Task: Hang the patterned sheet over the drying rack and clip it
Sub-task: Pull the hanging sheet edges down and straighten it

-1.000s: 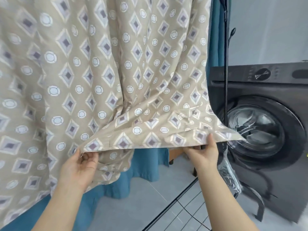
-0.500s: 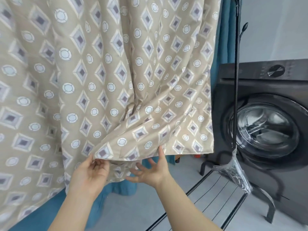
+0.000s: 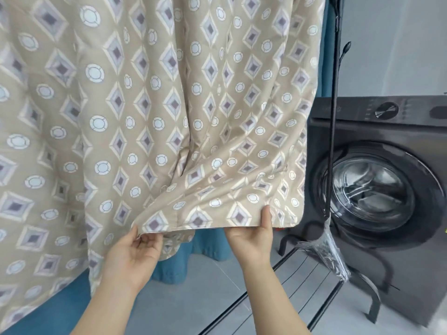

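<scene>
Beige patterned sheet [image 3: 169, 105] hangs ahead, its hem running left-right at hand level. Left hand [image 3: 131, 257] and right hand [image 3: 251, 238], apart, both pinch that hem; the right sits nearer the rack pole [image 3: 332, 131].

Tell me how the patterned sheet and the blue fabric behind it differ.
The patterned sheet is beige, printed with diamonds and circles; the blue fabric is plain teal. The sheet hangs in front and fills most of the view; the blue fabric shows only below and beside it. The left hand and right hand grip the sheet's hem; neither touches the blue fabric. Both hang in folds.
</scene>
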`<control>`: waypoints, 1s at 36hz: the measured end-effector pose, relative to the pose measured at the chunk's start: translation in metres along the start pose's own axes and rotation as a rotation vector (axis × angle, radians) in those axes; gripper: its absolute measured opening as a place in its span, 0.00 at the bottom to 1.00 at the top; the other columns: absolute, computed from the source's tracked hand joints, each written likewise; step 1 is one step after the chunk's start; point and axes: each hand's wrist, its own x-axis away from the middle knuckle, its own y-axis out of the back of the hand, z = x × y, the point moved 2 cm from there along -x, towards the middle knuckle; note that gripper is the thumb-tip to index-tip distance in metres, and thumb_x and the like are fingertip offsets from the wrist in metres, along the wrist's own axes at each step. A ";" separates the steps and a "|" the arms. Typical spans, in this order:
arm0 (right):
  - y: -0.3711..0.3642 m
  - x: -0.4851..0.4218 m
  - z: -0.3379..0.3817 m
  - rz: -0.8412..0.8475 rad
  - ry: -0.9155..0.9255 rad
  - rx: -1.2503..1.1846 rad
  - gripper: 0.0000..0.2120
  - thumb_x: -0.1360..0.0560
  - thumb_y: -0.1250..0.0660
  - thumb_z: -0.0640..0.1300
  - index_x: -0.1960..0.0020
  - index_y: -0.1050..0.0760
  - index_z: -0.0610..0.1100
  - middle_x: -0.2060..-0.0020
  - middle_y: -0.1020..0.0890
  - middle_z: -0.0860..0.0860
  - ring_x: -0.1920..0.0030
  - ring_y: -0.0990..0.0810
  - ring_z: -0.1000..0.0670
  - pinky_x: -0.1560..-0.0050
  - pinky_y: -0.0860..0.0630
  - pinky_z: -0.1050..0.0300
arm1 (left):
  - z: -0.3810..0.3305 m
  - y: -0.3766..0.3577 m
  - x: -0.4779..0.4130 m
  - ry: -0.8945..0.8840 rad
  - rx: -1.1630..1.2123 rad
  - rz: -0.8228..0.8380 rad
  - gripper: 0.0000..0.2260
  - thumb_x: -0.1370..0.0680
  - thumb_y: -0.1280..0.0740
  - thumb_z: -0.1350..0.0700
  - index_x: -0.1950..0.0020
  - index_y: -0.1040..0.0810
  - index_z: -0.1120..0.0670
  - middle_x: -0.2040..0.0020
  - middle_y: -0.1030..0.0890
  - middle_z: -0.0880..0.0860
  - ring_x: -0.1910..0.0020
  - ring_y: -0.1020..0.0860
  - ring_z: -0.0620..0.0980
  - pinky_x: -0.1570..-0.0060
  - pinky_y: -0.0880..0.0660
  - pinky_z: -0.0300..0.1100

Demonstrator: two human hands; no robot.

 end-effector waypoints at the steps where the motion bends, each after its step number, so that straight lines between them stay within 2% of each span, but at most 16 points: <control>1: -0.002 -0.001 0.000 0.029 -0.027 0.031 0.51 0.57 0.15 0.43 0.35 0.26 0.44 0.38 0.22 0.43 0.35 0.28 0.42 0.33 0.36 0.44 | 0.002 0.001 0.000 0.008 0.001 0.004 0.08 0.19 0.43 0.60 0.55 0.28 0.59 0.58 0.24 0.51 0.59 0.24 0.44 0.61 0.26 0.39; 3: -0.007 0.001 -0.005 0.024 -0.106 0.112 0.51 0.60 0.15 0.47 0.37 0.25 0.44 0.40 0.21 0.42 0.37 0.27 0.40 0.39 0.33 0.40 | 0.002 0.000 0.001 0.027 -0.013 0.063 0.02 0.23 0.38 0.61 0.54 0.27 0.59 0.58 0.23 0.51 0.59 0.24 0.44 0.62 0.26 0.38; 5: -0.011 0.002 -0.011 0.028 -0.130 0.112 0.49 0.59 0.16 0.46 0.38 0.24 0.42 0.40 0.22 0.39 0.37 0.28 0.37 0.43 0.32 0.35 | 0.005 -0.004 0.003 0.022 -0.026 0.086 0.12 0.36 0.29 0.63 0.55 0.27 0.60 0.57 0.22 0.53 0.57 0.23 0.46 0.57 0.25 0.41; 6: -0.013 0.002 -0.011 0.020 -0.100 0.072 0.46 0.58 0.16 0.43 0.40 0.22 0.40 0.41 0.21 0.39 0.38 0.27 0.37 0.41 0.33 0.35 | 0.007 -0.003 0.002 0.014 -0.055 0.073 0.13 0.36 0.29 0.63 0.54 0.27 0.60 0.55 0.22 0.54 0.55 0.23 0.48 0.53 0.25 0.43; 8: -0.016 0.002 -0.003 -0.046 -0.016 -0.072 0.40 0.53 0.18 0.40 0.41 0.22 0.38 0.43 0.20 0.40 0.40 0.25 0.40 0.35 0.34 0.41 | 0.011 -0.004 0.003 -0.002 -0.080 0.033 0.03 0.23 0.38 0.61 0.52 0.27 0.60 0.53 0.22 0.55 0.53 0.23 0.50 0.48 0.28 0.46; 12: -0.014 0.004 0.025 -0.211 0.096 -0.179 0.18 0.31 0.32 0.47 0.43 0.23 0.40 0.45 0.20 0.42 0.41 0.24 0.41 0.31 0.36 0.43 | 0.019 0.005 -0.005 -0.056 -0.129 -0.035 0.08 0.19 0.44 0.63 0.54 0.27 0.59 0.55 0.21 0.54 0.55 0.22 0.49 0.44 0.29 0.45; 17: 0.013 0.019 0.046 -0.347 0.166 -0.121 0.14 0.25 0.36 0.49 0.43 0.24 0.42 0.50 0.19 0.43 0.45 0.23 0.42 0.34 0.32 0.45 | 0.037 0.019 -0.019 0.018 -0.149 -0.054 0.08 0.20 0.43 0.64 0.48 0.25 0.58 0.49 0.20 0.54 0.46 0.22 0.49 0.42 0.28 0.44; 19: 0.026 0.025 0.052 -0.340 0.180 -0.125 0.17 0.27 0.32 0.46 0.40 0.25 0.41 0.49 0.19 0.42 0.45 0.23 0.42 0.36 0.31 0.45 | 0.048 0.021 -0.015 0.060 -0.150 -0.054 0.07 0.20 0.42 0.63 0.48 0.24 0.58 0.54 0.17 0.54 0.51 0.20 0.49 0.46 0.25 0.43; 22: 0.042 0.033 0.054 -0.205 0.122 -0.046 0.39 0.53 0.17 0.36 0.42 0.21 0.39 0.45 0.19 0.39 0.40 0.23 0.40 0.34 0.32 0.42 | 0.066 0.027 -0.009 0.096 -0.147 -0.075 0.05 0.22 0.39 0.62 0.53 0.24 0.57 0.67 0.16 0.52 0.67 0.17 0.47 0.65 0.20 0.38; 24: 0.046 0.037 0.056 -0.129 0.063 0.000 0.39 0.61 0.16 0.35 0.49 0.17 0.36 0.45 0.19 0.37 0.42 0.22 0.37 0.38 0.29 0.37 | 0.074 0.031 -0.008 0.109 -0.173 -0.113 0.04 0.22 0.38 0.61 0.55 0.25 0.56 0.70 0.17 0.51 0.70 0.18 0.44 0.70 0.23 0.34; 26: 0.050 0.037 0.063 -0.122 0.047 0.043 0.36 0.62 0.16 0.35 0.53 0.16 0.35 0.47 0.18 0.38 0.46 0.19 0.37 0.46 0.25 0.36 | 0.079 0.034 -0.008 0.107 -0.219 -0.142 0.04 0.22 0.37 0.60 0.57 0.26 0.56 0.73 0.18 0.49 0.67 0.21 0.42 0.72 0.25 0.30; 29: 0.056 0.035 0.077 -0.211 0.094 0.046 0.34 0.64 0.16 0.33 0.57 0.16 0.36 0.48 0.17 0.38 0.44 0.21 0.39 0.41 0.27 0.38 | 0.084 0.038 -0.010 0.109 -0.289 -0.159 0.04 0.23 0.36 0.60 0.57 0.26 0.56 0.73 0.19 0.50 0.61 0.25 0.44 0.62 0.28 0.36; 30: 0.056 0.036 0.081 -0.260 0.105 0.041 0.32 0.61 0.16 0.33 0.56 0.16 0.36 0.49 0.17 0.39 0.44 0.22 0.39 0.40 0.28 0.39 | 0.086 0.040 -0.010 0.113 -0.314 -0.165 0.04 0.23 0.36 0.59 0.57 0.26 0.56 0.72 0.18 0.51 0.60 0.26 0.44 0.61 0.29 0.37; 31: 0.057 0.038 0.085 -0.316 0.110 0.039 0.27 0.53 0.17 0.35 0.53 0.16 0.38 0.49 0.17 0.39 0.44 0.22 0.40 0.41 0.29 0.40 | 0.089 0.042 -0.012 0.119 -0.343 -0.169 0.03 0.23 0.35 0.58 0.56 0.26 0.56 0.71 0.18 0.51 0.60 0.26 0.44 0.61 0.30 0.38; 33: 0.062 0.042 0.092 -0.440 0.114 0.035 0.15 0.32 0.28 0.43 0.46 0.20 0.41 0.47 0.18 0.42 0.45 0.21 0.42 0.41 0.29 0.42 | 0.097 0.049 -0.014 0.129 -0.391 -0.174 0.03 0.24 0.34 0.56 0.55 0.25 0.56 0.70 0.18 0.51 0.61 0.27 0.44 0.62 0.32 0.36; 36: 0.072 0.044 0.106 -0.514 0.151 0.043 0.15 0.25 0.36 0.47 0.40 0.23 0.43 0.45 0.19 0.43 0.45 0.21 0.42 0.42 0.29 0.41 | 0.113 0.057 -0.016 0.159 -0.428 -0.181 0.02 0.24 0.34 0.56 0.55 0.25 0.54 0.73 0.18 0.48 0.60 0.26 0.44 0.61 0.33 0.34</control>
